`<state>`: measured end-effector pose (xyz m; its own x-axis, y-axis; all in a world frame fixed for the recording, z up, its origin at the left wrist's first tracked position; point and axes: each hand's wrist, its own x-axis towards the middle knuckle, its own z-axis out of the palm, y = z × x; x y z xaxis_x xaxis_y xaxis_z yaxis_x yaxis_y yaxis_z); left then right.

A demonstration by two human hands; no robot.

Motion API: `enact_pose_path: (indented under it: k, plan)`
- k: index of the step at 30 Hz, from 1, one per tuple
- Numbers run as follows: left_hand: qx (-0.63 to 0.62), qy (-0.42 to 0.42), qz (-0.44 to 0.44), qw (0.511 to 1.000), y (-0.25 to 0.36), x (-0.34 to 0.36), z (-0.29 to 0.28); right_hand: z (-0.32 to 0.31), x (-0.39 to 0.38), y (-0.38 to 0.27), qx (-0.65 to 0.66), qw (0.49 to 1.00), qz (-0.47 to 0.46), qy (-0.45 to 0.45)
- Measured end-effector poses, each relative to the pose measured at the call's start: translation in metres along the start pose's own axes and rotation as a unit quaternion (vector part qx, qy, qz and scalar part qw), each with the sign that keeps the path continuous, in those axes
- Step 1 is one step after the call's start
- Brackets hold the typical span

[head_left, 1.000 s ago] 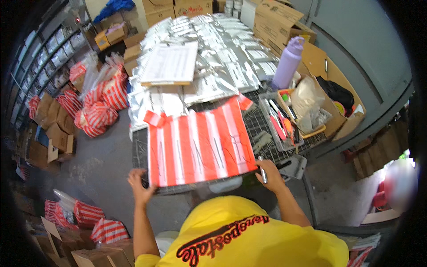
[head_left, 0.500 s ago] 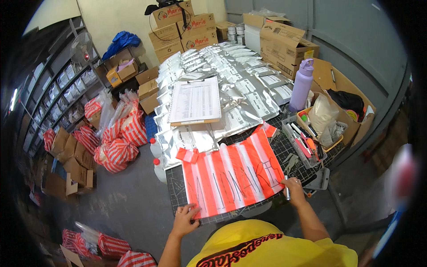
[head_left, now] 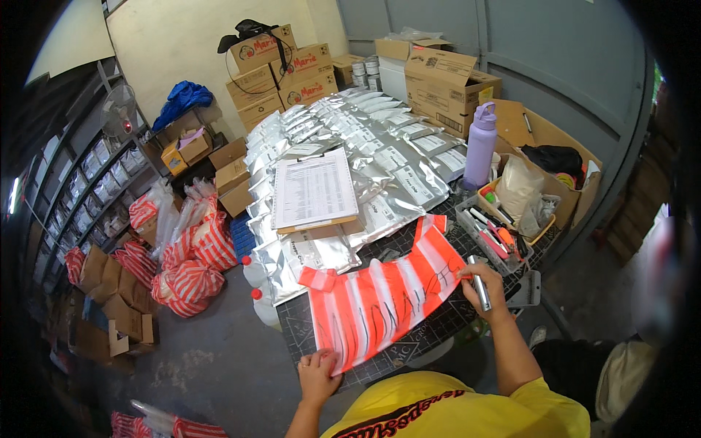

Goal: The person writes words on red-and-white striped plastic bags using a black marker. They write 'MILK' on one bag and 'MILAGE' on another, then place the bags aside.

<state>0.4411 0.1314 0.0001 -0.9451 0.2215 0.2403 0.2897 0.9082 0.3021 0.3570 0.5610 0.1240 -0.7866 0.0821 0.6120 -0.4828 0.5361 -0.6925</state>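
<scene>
A red-and-white striped plastic bag [head_left: 387, 299] with large dark hand-drawn marks lies across the near end of the table, its right side lifted and its middle creased. My left hand [head_left: 319, 374] has its fingers closed on the bag's lower left corner. At the right edge, my right hand [head_left: 483, 286] pinches the bag and also holds a silver marker [head_left: 480, 292], pointing up and away from the bag. Beneath the bag is a black gridded cutting mat [head_left: 431, 343].
Silver pouches [head_left: 394, 164] cover the table beyond, with a clipboard of papers [head_left: 315, 190] on top. To the right are a purple bottle [head_left: 480, 146], a bin of pens [head_left: 491, 237] and a cardboard box [head_left: 447, 91]. Striped bundles [head_left: 188, 285] sit on the floor at left.
The bag's right side has come up off the mat, and the bag has crumpled from lying flat. My right hand has risen with it; my left hand still holds the lower left corner.
</scene>
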Motion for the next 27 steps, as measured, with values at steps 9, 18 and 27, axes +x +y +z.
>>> enact_pose_path:
  k: [9, 18, 27]
  plan:
    - [-0.339, 0.160, -0.068, 0.924, 0.001, 0.024, -0.063, -0.036, 0.030, -0.046, 0.152, 0.971, -0.134, 0.126]
    - [-0.482, 0.311, -0.077, 0.816, 0.027, 0.058, -0.161, -0.049, 0.078, -0.047, 0.112, 0.962, -0.072, 0.240]
    - [-0.194, 0.205, -0.232, 0.931, -0.038, 0.153, 0.001, 0.072, 0.085, 0.128, -0.118, 0.988, 0.044, 0.089]
